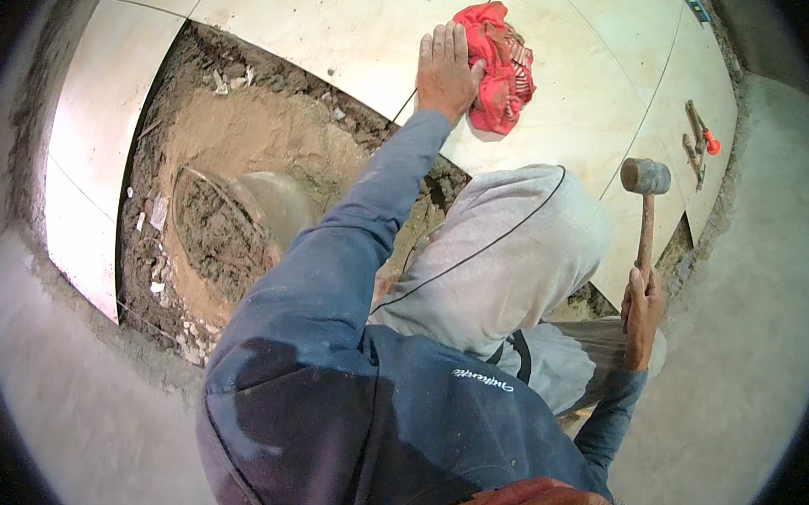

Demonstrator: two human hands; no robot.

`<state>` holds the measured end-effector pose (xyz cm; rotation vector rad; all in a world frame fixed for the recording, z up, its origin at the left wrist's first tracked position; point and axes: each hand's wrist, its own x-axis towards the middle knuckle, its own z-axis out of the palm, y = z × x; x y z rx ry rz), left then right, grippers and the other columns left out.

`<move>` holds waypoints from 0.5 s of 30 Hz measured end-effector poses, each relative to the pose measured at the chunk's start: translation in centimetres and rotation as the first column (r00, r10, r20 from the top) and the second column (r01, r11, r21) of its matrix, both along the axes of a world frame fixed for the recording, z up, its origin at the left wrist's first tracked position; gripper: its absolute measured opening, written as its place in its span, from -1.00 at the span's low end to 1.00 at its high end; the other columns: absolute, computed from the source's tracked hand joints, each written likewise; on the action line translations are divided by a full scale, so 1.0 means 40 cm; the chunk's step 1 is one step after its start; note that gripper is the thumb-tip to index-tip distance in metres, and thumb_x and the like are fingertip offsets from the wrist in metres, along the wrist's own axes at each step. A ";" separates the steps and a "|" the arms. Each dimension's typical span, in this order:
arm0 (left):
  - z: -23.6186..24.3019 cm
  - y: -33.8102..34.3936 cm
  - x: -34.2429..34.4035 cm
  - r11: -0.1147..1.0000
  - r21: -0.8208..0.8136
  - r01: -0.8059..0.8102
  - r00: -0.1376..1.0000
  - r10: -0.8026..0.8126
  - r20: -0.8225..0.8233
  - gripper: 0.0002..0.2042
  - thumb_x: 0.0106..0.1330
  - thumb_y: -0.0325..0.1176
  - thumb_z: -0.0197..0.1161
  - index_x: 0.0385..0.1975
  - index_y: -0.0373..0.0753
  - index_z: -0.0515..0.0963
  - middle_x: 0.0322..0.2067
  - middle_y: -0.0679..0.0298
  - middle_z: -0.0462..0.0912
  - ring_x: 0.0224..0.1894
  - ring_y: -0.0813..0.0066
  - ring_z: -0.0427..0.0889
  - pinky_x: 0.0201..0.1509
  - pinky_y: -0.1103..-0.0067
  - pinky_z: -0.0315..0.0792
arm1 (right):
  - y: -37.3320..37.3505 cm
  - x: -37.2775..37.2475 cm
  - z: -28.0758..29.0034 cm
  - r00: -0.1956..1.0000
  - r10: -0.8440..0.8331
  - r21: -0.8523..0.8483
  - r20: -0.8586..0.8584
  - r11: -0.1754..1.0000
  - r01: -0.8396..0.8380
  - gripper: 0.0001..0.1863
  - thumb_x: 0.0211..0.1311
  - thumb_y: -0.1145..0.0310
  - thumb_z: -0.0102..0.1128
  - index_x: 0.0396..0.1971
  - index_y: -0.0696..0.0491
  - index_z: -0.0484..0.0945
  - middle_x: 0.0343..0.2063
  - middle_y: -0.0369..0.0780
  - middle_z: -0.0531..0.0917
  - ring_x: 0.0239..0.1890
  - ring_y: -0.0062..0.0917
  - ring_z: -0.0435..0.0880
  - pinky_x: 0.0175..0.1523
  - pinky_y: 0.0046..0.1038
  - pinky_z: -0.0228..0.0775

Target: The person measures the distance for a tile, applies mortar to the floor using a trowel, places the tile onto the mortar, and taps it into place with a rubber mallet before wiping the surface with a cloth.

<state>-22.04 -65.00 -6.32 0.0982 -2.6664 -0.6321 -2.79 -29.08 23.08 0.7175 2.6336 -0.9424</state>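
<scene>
My left hand (448,76) lies flat on a pale floor tile (343,30), fingers stretched out and pointing away from me. Right beside it, against the thumb side, is a crumpled red cloth (496,70) with a striped patch. In my right hand (641,311) is a rubber mallet (646,177), gripped by its wooden handle with the dark head up, to the right of my knee. The fingers wrap round the lower handle.
A tipped bucket (274,205) of mortar lies on sand (247,121) in the untiled pit at left. Pliers (694,149) and an orange-ended tool (710,142) rest on the right-hand tiles. Bare concrete (737,361) borders the right; a wall stands beyond.
</scene>
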 end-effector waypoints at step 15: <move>0.004 0.023 0.249 0.995 -0.038 -0.094 0.976 0.100 0.196 -0.22 0.40 0.04 0.14 0.42 -0.47 0.20 0.47 -0.18 0.12 0.53 -0.09 0.06 0.59 0.11 -0.12 | -0.307 -0.252 -0.370 0.971 0.240 0.110 -0.014 0.965 -0.238 -0.53 0.35 0.06 0.34 0.06 0.06 0.50 -0.23 -0.12 0.67 -0.16 -0.42 0.68 -0.07 -0.36 0.49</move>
